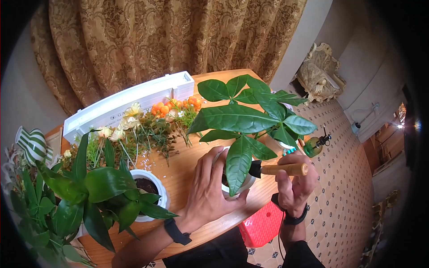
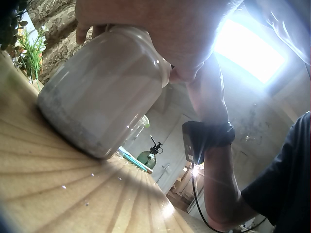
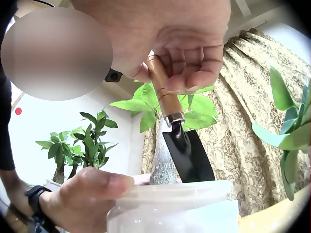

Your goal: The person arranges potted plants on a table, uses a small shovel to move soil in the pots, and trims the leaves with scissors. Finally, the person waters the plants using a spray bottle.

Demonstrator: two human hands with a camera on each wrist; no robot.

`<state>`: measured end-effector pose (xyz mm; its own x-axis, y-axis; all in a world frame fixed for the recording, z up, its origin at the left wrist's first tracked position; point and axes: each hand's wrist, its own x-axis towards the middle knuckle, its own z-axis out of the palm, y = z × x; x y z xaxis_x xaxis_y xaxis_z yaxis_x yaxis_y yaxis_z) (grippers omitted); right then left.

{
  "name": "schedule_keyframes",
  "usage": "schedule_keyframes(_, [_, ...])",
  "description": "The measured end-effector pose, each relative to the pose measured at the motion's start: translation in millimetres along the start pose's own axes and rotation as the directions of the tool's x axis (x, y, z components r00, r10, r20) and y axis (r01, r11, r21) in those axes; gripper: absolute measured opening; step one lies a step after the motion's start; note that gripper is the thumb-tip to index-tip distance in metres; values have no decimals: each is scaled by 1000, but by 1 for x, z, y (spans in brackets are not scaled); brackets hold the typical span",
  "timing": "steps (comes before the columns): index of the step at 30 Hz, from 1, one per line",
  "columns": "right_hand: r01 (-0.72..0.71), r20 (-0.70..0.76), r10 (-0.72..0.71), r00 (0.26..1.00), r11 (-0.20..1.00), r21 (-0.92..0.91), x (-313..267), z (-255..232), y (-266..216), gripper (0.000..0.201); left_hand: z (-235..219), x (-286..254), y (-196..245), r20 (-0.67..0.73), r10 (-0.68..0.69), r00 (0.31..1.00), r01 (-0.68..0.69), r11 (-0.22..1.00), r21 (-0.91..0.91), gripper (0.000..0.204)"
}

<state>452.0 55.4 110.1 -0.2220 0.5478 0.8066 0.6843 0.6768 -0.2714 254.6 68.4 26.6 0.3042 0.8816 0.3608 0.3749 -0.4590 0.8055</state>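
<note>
Trowel (image 3: 189, 153): black blade dipping into white pot (image 2: 102, 92) on table (image 1: 176, 172), next to the trunk of green plant (image 1: 237, 118). Right hand (image 1: 298, 184) has its grip clamped on the wooden handle. Left hand (image 1: 206, 192) has its grip clamped round the pot's rim. Second pot (image 1: 164, 196) on the person's left, dark soil inside. Flowers (image 1: 129, 123) lie beyond, by white planter box (image 1: 96, 118). Red stool (image 1: 263, 228) below the table edge.

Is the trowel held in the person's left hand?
No, the right hand grips the trowel by its wooden handle, while the left hand steadies the white pot.
</note>
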Motion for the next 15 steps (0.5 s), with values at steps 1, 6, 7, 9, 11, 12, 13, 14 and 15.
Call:
schedule_keyframes(1, [-16, -36, 17, 999, 999, 35, -4, 1, 1, 18, 0, 0, 0, -5, 4, 1000, -4, 1000, 1, 94])
schedule_keyframes(6, [-100, -182, 132, 974, 979, 178, -19, 1, 9, 20, 1, 0, -1, -16, 13, 1000, -13, 1000, 19, 94])
schedule_keyframes(7, [-204, -196, 282, 939, 917, 344, -20, 1, 6, 19, 1, 0, -1, -19, 17, 1000, -16, 1000, 23, 94])
schedule_keyframes(9, [-314, -231, 499, 835, 778, 544, -17, 6, 4, 16, 3, -1, -4, -43, 49, 998, -47, 998, 40, 95])
schedule_keyframes(11, [-353, -235, 546, 804, 757, 550, -14, 7, 6, 16, 3, -2, -4, -61, 79, 995, -76, 996, 52, 95])
schedule_keyframes(12, [-390, -238, 591, 771, 733, 557, -13, 6, 8, 16, 3, -1, -4, -67, 90, 994, -86, 995, 56, 96])
schedule_keyframes(13, [-374, -221, 575, 788, 732, 570, -16, 6, 13, 18, 3, -1, -5, -70, 97, 993, -93, 994, 57, 96])
schedule_keyframes(14, [-374, -223, 574, 788, 733, 568, -16, 5, 12, 18, 4, -1, -5, -73, 103, 992, -99, 993, 59, 96])
schedule_keyframes(15, [-391, -221, 584, 781, 733, 557, -15, 6, 11, 19, 4, -1, -5, -64, 90, 994, -87, 995, 55, 96])
